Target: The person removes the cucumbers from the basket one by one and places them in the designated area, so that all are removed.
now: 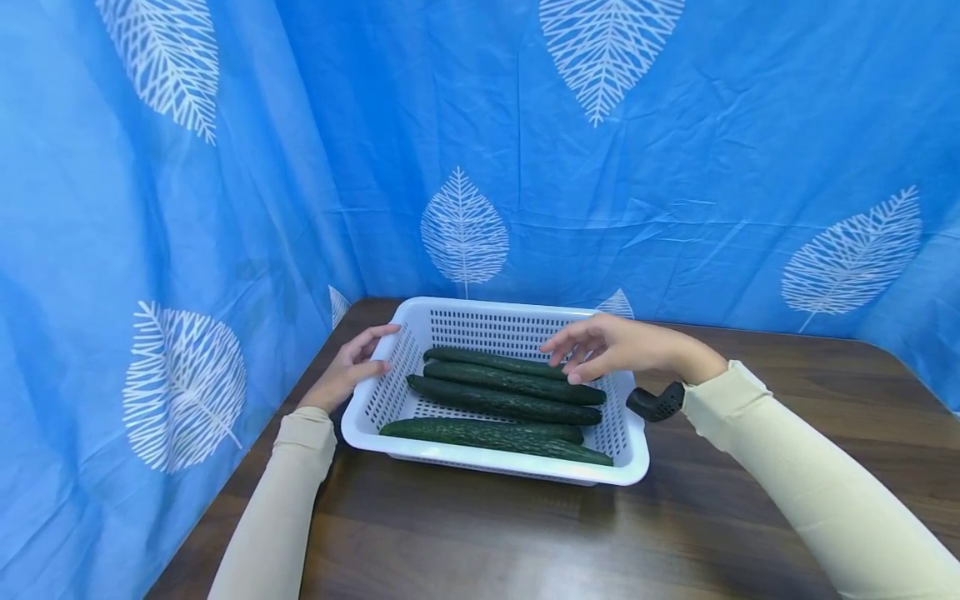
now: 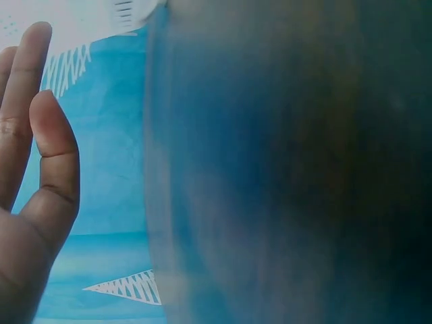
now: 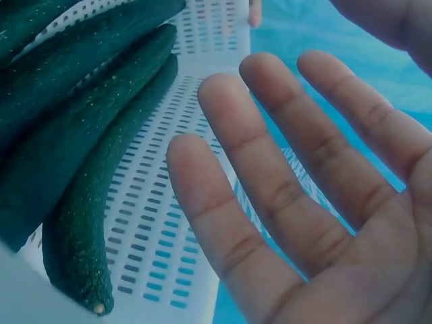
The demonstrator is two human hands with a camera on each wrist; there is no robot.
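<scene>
Basket (image 1: 628,457): white plastic, smooth, slightly glossy rim; walls and floor pierced with rows of small slots.
Cucumbers (image 1: 504,402): dark green skin, dull sheen, finely bumpy with pale specks, faint lengthwise ridges.
Table (image 1: 675,542): dark brown wood grain, smooth, with a soft glare near the front edge.
Backdrop (image 1: 675,167): thin blue cloth, matt, creased, printed with white leaves.
Sleeves (image 1: 810,483): cream knit fabric, matt.
Wrist mount (image 1: 656,402): black, matt, textured.

A dark wooden table (image 1: 675,533) carries everything — behind it and along its left edge hangs a blue curtain (image 1: 675,167) printed with white leaves (image 1: 463,229), creased in places.
</scene>
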